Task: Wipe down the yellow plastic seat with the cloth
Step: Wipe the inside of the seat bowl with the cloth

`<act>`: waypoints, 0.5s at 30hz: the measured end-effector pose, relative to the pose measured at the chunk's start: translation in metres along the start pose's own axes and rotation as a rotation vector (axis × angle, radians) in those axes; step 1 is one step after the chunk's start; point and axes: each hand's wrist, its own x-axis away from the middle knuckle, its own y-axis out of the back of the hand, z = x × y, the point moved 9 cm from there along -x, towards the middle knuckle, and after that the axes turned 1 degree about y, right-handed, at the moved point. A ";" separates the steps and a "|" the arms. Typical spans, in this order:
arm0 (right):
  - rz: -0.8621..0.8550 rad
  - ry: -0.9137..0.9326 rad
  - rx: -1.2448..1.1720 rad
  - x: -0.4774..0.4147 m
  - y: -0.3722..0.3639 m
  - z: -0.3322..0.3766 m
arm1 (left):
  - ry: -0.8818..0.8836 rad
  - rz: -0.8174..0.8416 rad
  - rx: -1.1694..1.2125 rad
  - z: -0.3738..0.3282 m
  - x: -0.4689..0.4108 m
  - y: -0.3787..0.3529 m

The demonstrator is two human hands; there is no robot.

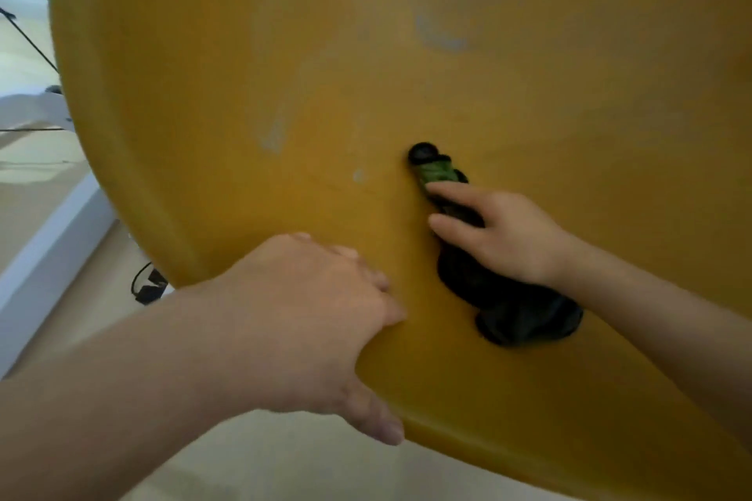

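**Cloth pressed flat on the yellow seat, near rim held**

The yellow seat (366,73) fills most of the view, its curved rim running down the left and along the near side. A dark cloth (480,281) with a green patch lies bunched on it, right of centre. The right hand (508,236) presses on the cloth with straight fingers, its grip unclosed. Pale smudges (272,138) mark the plastic to the left of the cloth and farther up.

The left hand (309,317) has its grip closed on the near rim, fingers on top and thumb curled under the edge. The far half of the seat lies open. Beyond the left rim are pale floor (53,240), a white ledge (44,256) and a black cable (146,285).
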 end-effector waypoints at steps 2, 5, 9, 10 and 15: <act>0.107 0.193 0.121 0.021 -0.018 0.039 | 0.087 -0.037 -0.014 0.011 0.008 0.005; 0.164 -0.045 0.174 0.009 -0.002 -0.015 | 0.246 -0.268 -0.044 0.046 0.029 0.024; -0.149 -0.365 -0.084 -0.027 0.030 -0.050 | 0.399 -0.541 -0.020 0.073 0.063 0.034; -0.138 -0.303 -0.084 -0.035 0.017 -0.029 | 0.434 -0.568 -0.015 0.075 0.067 0.034; 0.058 0.242 -0.169 -0.021 -0.032 0.092 | 0.520 -0.665 0.009 0.074 0.067 0.039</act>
